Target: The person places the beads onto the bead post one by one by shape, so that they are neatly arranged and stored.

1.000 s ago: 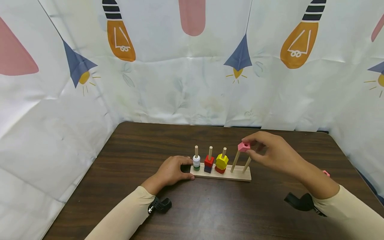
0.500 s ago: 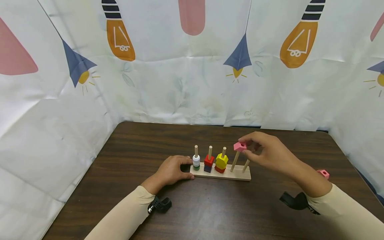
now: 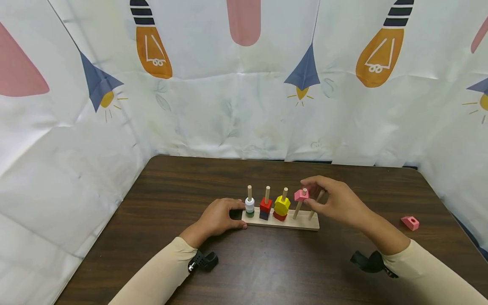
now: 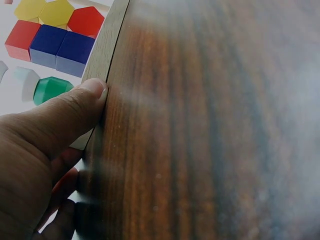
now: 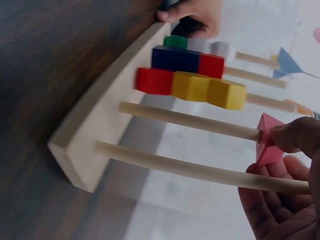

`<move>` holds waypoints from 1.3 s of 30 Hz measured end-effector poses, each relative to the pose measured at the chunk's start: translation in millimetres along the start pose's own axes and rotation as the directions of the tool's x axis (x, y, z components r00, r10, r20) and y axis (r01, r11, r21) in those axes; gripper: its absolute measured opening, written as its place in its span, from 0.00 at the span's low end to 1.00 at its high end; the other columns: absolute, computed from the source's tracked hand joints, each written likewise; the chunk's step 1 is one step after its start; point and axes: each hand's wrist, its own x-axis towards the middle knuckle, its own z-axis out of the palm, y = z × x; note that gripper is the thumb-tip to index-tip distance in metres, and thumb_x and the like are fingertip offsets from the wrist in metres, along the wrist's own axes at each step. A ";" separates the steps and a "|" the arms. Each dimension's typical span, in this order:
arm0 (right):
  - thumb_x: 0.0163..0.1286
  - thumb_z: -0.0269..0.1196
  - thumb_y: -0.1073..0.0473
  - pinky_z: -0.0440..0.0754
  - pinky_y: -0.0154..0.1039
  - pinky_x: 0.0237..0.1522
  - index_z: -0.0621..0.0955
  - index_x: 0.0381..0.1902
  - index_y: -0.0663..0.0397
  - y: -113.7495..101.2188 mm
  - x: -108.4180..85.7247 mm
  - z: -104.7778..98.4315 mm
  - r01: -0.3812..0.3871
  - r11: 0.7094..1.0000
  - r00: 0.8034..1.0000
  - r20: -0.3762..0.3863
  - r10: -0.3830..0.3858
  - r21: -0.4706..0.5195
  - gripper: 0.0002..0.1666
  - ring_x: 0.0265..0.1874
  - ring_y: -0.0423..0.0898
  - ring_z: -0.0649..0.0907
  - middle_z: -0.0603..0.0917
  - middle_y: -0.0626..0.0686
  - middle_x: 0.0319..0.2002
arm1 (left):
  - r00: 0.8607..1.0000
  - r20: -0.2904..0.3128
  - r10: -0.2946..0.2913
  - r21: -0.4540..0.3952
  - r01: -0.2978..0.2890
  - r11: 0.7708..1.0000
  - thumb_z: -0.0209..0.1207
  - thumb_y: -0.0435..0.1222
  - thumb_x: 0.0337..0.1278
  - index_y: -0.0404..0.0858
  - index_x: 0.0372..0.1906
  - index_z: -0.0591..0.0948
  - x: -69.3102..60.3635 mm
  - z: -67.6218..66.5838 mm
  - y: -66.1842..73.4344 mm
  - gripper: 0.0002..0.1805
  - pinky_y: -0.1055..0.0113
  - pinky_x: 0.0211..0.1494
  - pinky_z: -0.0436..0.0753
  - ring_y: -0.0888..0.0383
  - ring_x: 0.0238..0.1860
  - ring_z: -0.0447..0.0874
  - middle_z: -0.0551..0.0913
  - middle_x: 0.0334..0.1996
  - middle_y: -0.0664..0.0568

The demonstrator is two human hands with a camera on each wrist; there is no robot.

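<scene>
A wooden peg stacker [image 3: 292, 223] stands on the table, several pegs rising from its base. My left hand [image 3: 216, 217] grips its left end; in the left wrist view the thumb [image 4: 92, 89] lies on the base's edge. My right hand [image 3: 337, 200] pinches a pink block [image 3: 301, 195] at the top of the fourth peg, whose tip pokes through the hole. The fifth peg [image 5: 200, 172] is bare and passes close by the right fingers. White and green beads [image 3: 249, 206], red and dark blue cubes [image 3: 265, 205], and yellow and red hexagons [image 3: 281, 206] fill the first three pegs.
Another pink block [image 3: 410, 223] with a hole lies on the table [image 3: 267, 271] to the right, beyond the right forearm. Behind the table's far edge hangs a white printed curtain [image 3: 228, 114].
My right hand has moved left and down, bringing the pink block from above onto the fourth peg's tip. The loose pink block at the right has come into full view. My left hand stays put.
</scene>
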 end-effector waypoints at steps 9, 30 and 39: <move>0.58 0.77 0.67 0.84 0.40 0.37 0.76 0.63 0.56 15.9 -9.4 21.1 -0.103 0.991 0.994 -0.015 0.105 0.087 0.36 0.36 0.40 0.82 0.84 0.44 0.42 | 1.000 -0.008 0.008 0.004 -0.008 1.000 0.79 0.49 0.46 0.46 0.54 0.88 0.6 0.3 0.0 0.27 0.51 0.65 0.77 0.52 0.63 0.80 0.86 0.56 0.53; 0.61 0.75 0.61 0.82 0.42 0.39 0.86 0.39 0.45 41.1 -16.2 54.7 -0.275 0.953 0.953 0.166 0.253 0.127 0.10 0.35 0.43 0.82 0.86 0.42 0.39 | 1.000 -0.010 0.003 -0.006 -0.003 1.000 0.79 0.49 0.46 0.46 0.54 0.89 0.4 0.8 -0.6 0.27 0.51 0.65 0.77 0.52 0.63 0.80 0.86 0.56 0.53; 0.60 0.77 0.61 0.80 0.36 0.29 0.86 0.39 0.46 47.2 -16.7 61.5 -0.286 0.949 0.947 0.189 0.259 0.134 0.11 0.27 0.41 0.78 0.84 0.42 0.33 | 1.000 -0.016 0.008 -0.008 -0.008 1.000 0.80 0.49 0.46 0.46 0.54 0.89 0.7 0.8 -0.5 0.27 0.51 0.64 0.78 0.52 0.62 0.81 0.86 0.55 0.53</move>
